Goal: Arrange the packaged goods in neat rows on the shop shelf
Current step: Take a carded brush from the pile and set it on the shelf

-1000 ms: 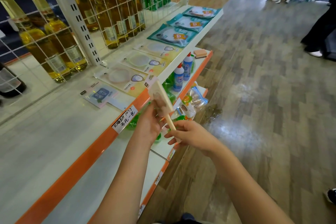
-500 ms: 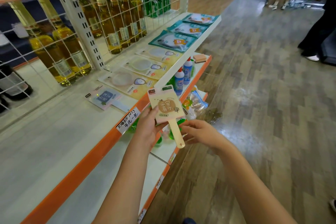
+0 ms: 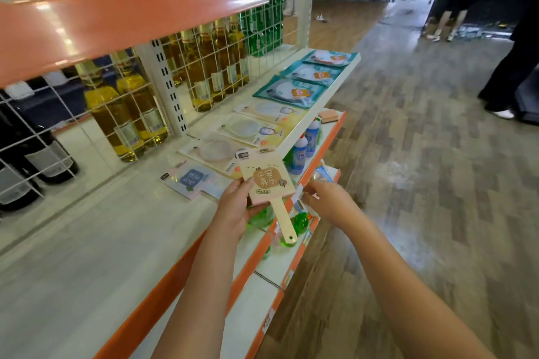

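Paddle-shaped pack [image 3: 267,181], center frame, above shelf [image 3: 87,256] edge w/ flat packs [image 3: 253,128] in a row. Left hand [image 3: 237,207] grips its lower-left corner; right hand [image 3: 326,201] beside, fingers loosely curled, holding nothing.

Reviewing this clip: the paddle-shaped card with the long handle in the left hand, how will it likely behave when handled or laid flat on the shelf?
The paddle-shaped card probably is stiff: its handle juts out unsupported without drooping. It seems light, since the left hand holds it by one edge alone. Being flat, it should lie still on the shelf beside the blue packet, neither rolling nor tipping.
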{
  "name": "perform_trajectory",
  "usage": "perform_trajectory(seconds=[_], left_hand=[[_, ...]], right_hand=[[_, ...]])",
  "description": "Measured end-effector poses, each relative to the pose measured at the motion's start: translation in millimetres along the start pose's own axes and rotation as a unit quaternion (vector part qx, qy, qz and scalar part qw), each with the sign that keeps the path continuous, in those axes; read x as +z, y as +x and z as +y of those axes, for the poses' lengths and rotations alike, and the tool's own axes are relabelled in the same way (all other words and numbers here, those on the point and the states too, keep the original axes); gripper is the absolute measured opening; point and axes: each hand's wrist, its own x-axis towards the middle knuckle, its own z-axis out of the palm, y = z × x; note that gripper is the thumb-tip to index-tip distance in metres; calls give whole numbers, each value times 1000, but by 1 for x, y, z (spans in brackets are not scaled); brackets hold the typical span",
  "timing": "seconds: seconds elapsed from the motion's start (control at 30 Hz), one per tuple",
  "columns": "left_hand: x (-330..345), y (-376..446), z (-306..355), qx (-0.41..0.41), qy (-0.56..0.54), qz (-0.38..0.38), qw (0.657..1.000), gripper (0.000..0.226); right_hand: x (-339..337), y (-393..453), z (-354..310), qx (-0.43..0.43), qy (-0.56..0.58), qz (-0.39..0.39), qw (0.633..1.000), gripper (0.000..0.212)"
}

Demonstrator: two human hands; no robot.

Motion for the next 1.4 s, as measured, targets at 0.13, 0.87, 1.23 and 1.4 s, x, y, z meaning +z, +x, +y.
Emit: perform_trajectory(seconds=[0.13,0.87,1.23,1.4], left_hand=[[-8,12,16,11,6,-5,1000,21],[-72,22,64,94,-86,289,949,13],[-114,-8,45,74,-61,432,897,17],[-129,-6,40,36,12,452,891,13]], right_hand=[[-6,18,-16,-13,-34,50,998,33],[16,140,-121,-345,-43,-16,938,34],[54,152,-155,-436,-35,-106,893,33],[60,152,-164,-431,-30,-121,894,34]])
